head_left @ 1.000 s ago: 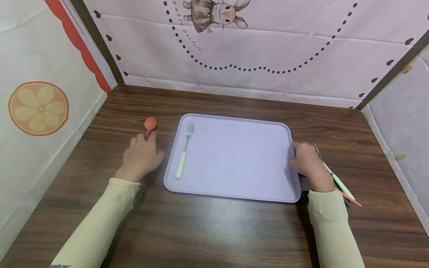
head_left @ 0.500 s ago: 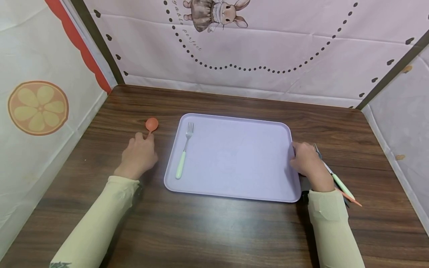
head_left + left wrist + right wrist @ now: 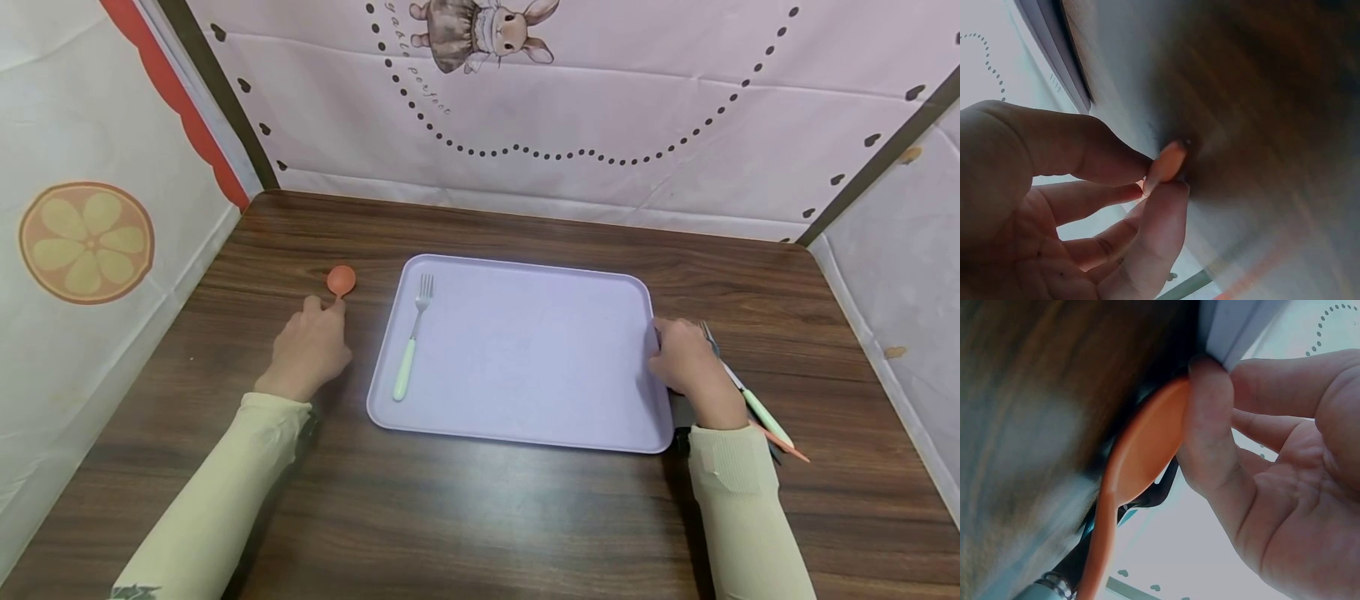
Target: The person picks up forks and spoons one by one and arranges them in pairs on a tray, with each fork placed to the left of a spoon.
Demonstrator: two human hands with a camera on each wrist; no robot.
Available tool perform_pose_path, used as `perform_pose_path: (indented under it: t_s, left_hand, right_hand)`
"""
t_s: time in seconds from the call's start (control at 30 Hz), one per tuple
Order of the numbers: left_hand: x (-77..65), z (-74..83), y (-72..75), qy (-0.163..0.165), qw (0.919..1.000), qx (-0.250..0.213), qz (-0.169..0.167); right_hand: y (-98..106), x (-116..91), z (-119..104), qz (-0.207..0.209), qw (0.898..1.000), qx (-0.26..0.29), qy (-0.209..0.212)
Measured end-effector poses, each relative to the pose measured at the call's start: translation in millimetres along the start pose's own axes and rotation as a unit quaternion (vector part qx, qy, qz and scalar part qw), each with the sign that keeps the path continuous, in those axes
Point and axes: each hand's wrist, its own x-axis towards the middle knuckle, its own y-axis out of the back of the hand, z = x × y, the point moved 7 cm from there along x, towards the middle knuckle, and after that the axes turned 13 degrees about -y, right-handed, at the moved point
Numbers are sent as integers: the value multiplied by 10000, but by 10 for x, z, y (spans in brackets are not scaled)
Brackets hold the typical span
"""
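At the left of the table, my left hand (image 3: 307, 346) pinches the handle of a small orange spoon (image 3: 341, 279), its bowl pointing away from me. Thumb and index finger meet on the handle's end in the left wrist view. My right hand (image 3: 690, 367) grips the right rim of a lavender tray (image 3: 525, 358) between thumb and index finger. On the tray's left side lies a fork (image 3: 405, 367) with a pale green handle. Close beside the right index finger is the bowl of a second orange spoon (image 3: 1147, 444), mostly hidden under the hand in the head view.
Right of the tray, a pale green-handled utensil (image 3: 765, 417) and darker utensils lie in a pile, partly under the right wrist. The dark wood table (image 3: 480, 517) is enclosed by printed cloth walls (image 3: 600, 100) at the back and both sides.
The left hand has drawn in slightly to the left, and its thumb has closed on the spoon. The spoon's bowl has shifted slightly right and nearer. The right hand and tray have not moved.
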Motion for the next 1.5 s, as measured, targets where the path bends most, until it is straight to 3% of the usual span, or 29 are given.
perform_pose_path:
  t_s: [0.6, 1.5]
  left_hand:
    - [8, 100, 49, -141, 9996, -54, 234]
    - [52, 301, 56, -306, 9991, -201, 229]
  right_hand:
    - [-11, 5, 16, -116, 9999, -10, -62]
    - [-7, -4, 10, -99, 9999, -45, -46]
